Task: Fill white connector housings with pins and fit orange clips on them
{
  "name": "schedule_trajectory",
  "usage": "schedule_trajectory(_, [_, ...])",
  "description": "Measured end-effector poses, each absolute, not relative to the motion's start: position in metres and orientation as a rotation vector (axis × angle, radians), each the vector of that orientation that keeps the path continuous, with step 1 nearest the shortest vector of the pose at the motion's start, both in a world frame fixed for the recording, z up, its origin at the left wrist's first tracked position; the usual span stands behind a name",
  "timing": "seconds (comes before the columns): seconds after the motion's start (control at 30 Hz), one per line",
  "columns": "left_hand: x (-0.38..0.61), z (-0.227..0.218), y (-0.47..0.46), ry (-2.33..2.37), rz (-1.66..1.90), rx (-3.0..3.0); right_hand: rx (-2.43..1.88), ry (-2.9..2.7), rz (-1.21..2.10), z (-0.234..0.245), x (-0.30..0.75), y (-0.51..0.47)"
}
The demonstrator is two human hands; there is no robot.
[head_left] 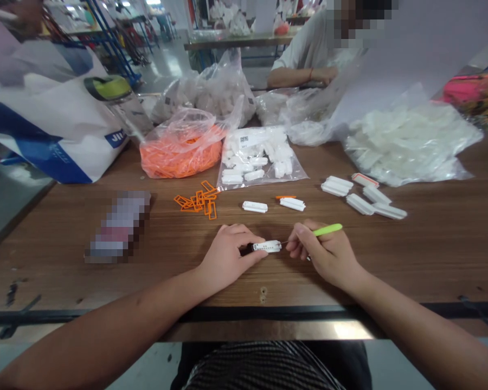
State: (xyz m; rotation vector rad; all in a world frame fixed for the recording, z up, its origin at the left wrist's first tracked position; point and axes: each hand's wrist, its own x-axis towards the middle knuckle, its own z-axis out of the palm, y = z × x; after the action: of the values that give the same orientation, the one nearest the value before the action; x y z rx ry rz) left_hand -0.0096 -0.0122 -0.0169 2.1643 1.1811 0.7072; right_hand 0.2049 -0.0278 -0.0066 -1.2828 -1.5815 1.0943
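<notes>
The brown table [439,254] carries all containers. At far left stands a white-and-blue bag [36,116]; its contents are hidden. At far right, a clear bag [406,141] holds a heap of translucent white pieces. At far center, another clear bag [211,89] contains pale pieces, their shape blurred. Nearer, a pinkish clear bag [181,149] is packed with orange pieces. Just right of it, a flat clear bag [295,173] with a printed label contains white elongated parts. A clear bottle [132,111] with a green lid leans beside the white-and-blue bag; its contents cannot be made out.

Left hand [228,254]: thumb and forefinger pinch the left end of a white part [267,247] above the near center of the table. Right hand [329,252]: fingers are closed around a green-handled tool [327,230], whose thin shaft points left to the right end of the part.

Loose white parts [360,204] are grouped at right, near the translucent bag; two more lie at center, beyond the hands. Thin orange frames [197,201] overlap in a pile in front of the orange-filled bag.
</notes>
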Motion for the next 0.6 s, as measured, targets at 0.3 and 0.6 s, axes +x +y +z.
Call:
schedule_trajectory(0.3, [-0.010,-0.018,-0.013,1.173,0.708,2.184,-1.290,-1.679,1.050,-0.008,0.206,-0.027])
schedule_trajectory(0.6, [-0.010,-0.019,-0.013,1.186,0.734,2.169,-1.265,-2.017,0.742,0.002,0.202,-0.029])
